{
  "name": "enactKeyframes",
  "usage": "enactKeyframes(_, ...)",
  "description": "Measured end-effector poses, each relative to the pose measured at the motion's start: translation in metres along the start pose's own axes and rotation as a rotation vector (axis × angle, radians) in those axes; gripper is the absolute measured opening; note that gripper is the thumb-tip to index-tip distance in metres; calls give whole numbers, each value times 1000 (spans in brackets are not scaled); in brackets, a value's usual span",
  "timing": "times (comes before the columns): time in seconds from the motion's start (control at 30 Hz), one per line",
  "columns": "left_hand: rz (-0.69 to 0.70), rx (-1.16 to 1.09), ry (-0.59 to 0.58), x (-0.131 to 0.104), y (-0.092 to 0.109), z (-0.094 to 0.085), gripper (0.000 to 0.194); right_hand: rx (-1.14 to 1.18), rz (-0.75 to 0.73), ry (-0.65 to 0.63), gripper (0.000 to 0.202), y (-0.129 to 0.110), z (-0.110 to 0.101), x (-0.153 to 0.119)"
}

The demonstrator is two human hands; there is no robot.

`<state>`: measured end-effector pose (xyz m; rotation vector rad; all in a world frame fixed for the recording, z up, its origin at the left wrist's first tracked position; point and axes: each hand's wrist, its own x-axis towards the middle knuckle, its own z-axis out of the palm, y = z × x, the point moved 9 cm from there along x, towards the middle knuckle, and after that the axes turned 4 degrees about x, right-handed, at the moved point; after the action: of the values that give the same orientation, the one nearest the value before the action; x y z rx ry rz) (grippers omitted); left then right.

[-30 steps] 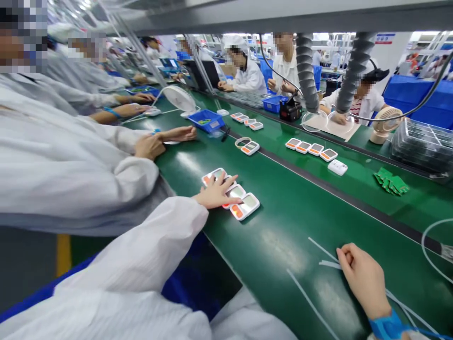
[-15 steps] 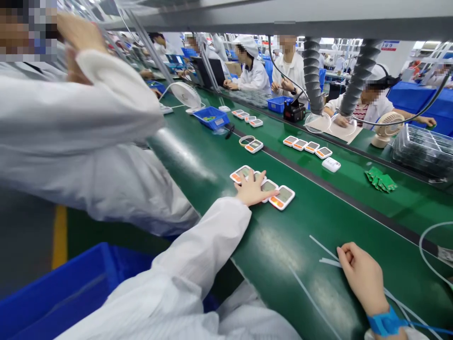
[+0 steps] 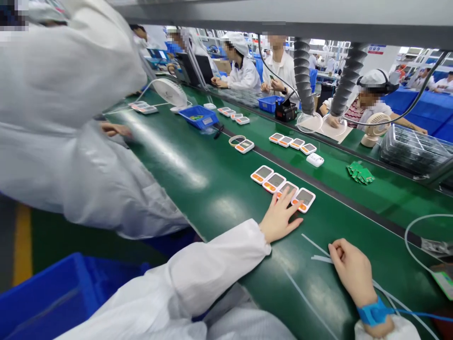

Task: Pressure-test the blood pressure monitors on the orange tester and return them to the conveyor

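Four-in-a-line would be a count, so: several white devices (image 3: 262, 174) with grey screens and orange buttons lie side by side on the green bench. My left hand (image 3: 281, 217) rests over the near side of this row, fingers spread, fingertips on the two rightmost devices. An orange light glows on one device (image 3: 274, 182). Farther right, my right hand (image 3: 352, 267) is closed, its fingers curled round thin white strips (image 3: 320, 259) that stick out on both sides of it. A blue band (image 3: 375, 311) with a cord circles my right wrist.
Beyond the dark groove (image 3: 325, 189) lie more white devices (image 3: 296, 143) and green circuit boards (image 3: 360, 173). A tape ring (image 3: 231, 140) and blue tray (image 3: 198, 116) stand farther back. At left sits a co-worker in a white sleeve (image 3: 71, 85). Grey ducts (image 3: 303, 75) hang overhead.
My left hand and the row of devices have slid right along the bench, and the row is straighter. The view has turned slightly. My right hand keeps its closed pose.
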<state>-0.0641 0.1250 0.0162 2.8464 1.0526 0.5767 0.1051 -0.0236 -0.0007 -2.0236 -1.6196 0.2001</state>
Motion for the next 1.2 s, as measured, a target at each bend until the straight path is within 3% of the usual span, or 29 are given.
enactKeyframes(0.1,27,-40,0,-9,7,2,48,7,2,1,43,-1,-1,1)
enactKeyframes(0.37,35,-76,6,-10,5,3,60,6,21,-10,40,1,1,0)
enactKeyframes(0.6,57,-66,14,-16,6,5,58,11,33,-6,43,5,3,0)
enactKeyframes(0.8,-83,-42,210,-29,-38,-12,48,20,45,-20,44,6,4,-1)
enactKeyframes(1.1,-55,-86,172,-32,-57,-9,47,30,67,-30,46,9,3,0)
enactKeyframes(1.2,-132,-74,216,-32,-78,-11,54,26,69,-40,46,10,4,-1)
